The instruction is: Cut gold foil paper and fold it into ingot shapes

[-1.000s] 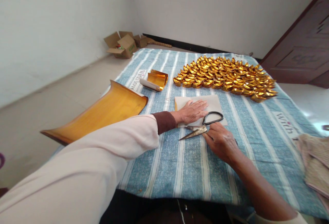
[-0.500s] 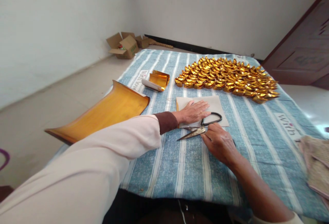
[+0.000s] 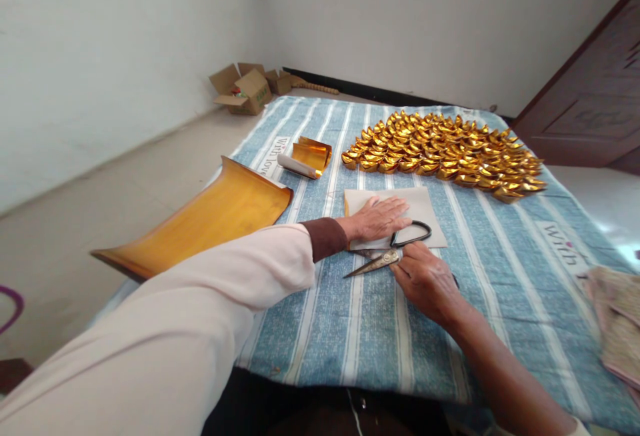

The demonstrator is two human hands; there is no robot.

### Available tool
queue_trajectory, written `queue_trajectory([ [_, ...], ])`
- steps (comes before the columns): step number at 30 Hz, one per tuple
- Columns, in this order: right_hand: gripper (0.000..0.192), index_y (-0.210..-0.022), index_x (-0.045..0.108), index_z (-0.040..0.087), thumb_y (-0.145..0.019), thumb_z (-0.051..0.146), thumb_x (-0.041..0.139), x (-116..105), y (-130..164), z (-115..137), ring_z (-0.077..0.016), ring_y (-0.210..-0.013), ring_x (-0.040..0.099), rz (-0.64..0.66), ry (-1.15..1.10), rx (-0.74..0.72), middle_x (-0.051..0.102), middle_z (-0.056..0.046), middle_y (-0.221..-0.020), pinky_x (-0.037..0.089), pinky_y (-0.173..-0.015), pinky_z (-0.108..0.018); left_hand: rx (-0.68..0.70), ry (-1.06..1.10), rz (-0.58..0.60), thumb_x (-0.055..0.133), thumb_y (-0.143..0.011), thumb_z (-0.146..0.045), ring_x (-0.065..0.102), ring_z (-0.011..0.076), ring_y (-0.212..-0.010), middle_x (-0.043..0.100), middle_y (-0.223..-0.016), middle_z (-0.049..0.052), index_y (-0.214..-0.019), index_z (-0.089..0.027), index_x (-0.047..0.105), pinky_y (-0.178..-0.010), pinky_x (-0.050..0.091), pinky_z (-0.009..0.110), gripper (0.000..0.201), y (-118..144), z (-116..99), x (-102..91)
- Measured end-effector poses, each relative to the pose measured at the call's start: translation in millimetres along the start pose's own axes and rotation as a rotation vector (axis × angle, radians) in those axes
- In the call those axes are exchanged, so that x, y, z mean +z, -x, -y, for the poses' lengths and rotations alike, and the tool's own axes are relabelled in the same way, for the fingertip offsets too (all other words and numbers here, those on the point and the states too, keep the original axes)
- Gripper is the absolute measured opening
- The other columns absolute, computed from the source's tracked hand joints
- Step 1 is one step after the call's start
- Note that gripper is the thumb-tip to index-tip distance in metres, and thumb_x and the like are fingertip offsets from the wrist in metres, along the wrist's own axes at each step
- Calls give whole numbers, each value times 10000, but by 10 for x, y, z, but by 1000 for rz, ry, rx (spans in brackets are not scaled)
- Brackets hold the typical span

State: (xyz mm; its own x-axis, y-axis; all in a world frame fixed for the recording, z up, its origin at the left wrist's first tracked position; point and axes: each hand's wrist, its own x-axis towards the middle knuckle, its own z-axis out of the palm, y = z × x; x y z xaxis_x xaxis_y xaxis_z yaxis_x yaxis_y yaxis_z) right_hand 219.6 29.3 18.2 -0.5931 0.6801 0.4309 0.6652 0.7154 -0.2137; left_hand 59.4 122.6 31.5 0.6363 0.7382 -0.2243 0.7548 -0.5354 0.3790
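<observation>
Paper (image 3: 421,205) — left hand (image 3: 383,216) flat atop, right (image 3: 425,279) gripping scissors (image 3: 387,260)

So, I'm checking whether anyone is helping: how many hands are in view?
2: the left hand lies flat on the pale sheet, and the right hand holds the scissors at its near edge. No other hand shows.

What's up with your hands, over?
Left hand flat on pale paper. Right hand gripping scissors, blades apart. Scissors' black loop overlaps paper's near side.
</observation>
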Motion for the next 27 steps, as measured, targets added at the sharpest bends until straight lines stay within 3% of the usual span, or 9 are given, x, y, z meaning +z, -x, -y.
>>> queue_trajectory([
  [5, 329, -592, 542, 194, -915, 200, 482, -177, 213, -47, -167, -699, 504, 33, -92, 76, 536, -40, -683, 398, -641, -289, 11, -34, -6, 161, -993, -466, 108, 178, -1454, 194, -1574, 70, -1490, -156, 227, -1154, 43, 468, 589, -13, 28, 11],
  [9, 324, -610, 573, 208, -919, 272, 498, -434, 536, -360, -154, -649, 522, -49, -99, 230, 543, -24, -654, 423, -635, -282, 40, -85, -11, 188, -987, -476, 102, 195, -1456, 169, -1579, 88, -1492, -169, 217, -1147, 72, 482, 591, 10, 52, 19],
  [11, 341, -601, 581, 215, -913, 322, 493, -541, 686, -613, -163, -647, 535, -97, 30, 315, 556, -28, -650, 428, -642, -296, 54, -112, -25, 211, -980, -497, 107, 212, -1455, 173, -1576, 102, -1487, -173, 234, -1142, 87, 493, 602, 29, 65, 32],
  [14, 385, -559, 581, 216, -895, 356, 457, -607, 824, -1020, -199, -631, 537, -125, 398, 478, 554, -51, -619, 383, -582, -318, 79, -166, -69, 254, -961, -547, 140, 250, -1447, 194, -1567, 133, -1470, -160, 278, -1138, 111, 497, 640, 59, 70, 51],
  [18, 354, -597, 654, 140, -863, 273, 462, -547, 833, -1381, -274, -683, 577, -20, 656, 703, 621, -158, -681, 357, -587, -362, 105, -228, -97, 293, -948, -586, 169, 258, -1440, 216, -1559, 144, -1457, -153, 299, -1138, 127, 480, 668, 118, 52, 51],
  [23, 360, -656, 683, 117, -865, 328, 481, -475, 757, -1352, -320, -717, 590, -39, 710, 812, 625, -206, -720, 334, -583, -377, 130, -340, -132, 326, -953, -571, 233, 271, -1421, 275, -1536, 160, -1421, -146, 363, -1131, 129, 520, 633, 246, 56, 35],
  [27, 284, -713, 654, 168, -863, 376, 533, -400, 588, -1057, -277, -731, 555, -237, 648, 591, 608, -135, -713, 366, -614, -366, 96, -376, -190, 344, -964, -535, 277, 280, -1402, 331, -1513, 156, -1387, -157, 415, -1123, 164, 534, 571, 375, 41, 49],
])
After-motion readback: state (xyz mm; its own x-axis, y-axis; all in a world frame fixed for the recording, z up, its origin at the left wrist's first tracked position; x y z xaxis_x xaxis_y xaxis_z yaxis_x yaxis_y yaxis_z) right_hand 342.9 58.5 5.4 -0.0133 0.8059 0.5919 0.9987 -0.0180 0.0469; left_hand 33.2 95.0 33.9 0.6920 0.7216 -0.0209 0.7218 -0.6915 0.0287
